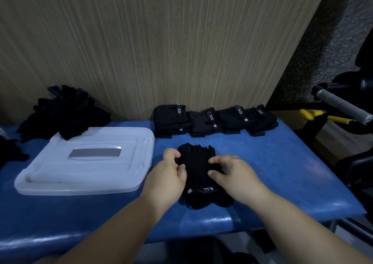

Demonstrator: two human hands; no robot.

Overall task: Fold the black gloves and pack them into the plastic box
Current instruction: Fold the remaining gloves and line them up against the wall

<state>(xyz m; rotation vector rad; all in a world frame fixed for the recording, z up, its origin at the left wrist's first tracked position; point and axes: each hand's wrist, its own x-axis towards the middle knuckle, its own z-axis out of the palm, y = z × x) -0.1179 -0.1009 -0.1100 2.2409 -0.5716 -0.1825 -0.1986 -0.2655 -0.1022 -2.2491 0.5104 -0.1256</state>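
My left hand [171, 173] and right hand [232, 172] close together, each pinching a side edge of the glove [196, 156], flat on the table [282, 173]. Its long axis runs straight away from me, cuff nearest; box [86, 160] to the left, lidded, nearer my left hand

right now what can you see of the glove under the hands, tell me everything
The glove is black, of soft-looking fabric, lying flat on the blue table, finger ends toward the wall, cuff toward the person. A strap near the cuff bears white lettering, a small grey tag beside it. The left hand pinches its left edge; the right hand grips its right side. One glove or a stacked pair: cannot tell.
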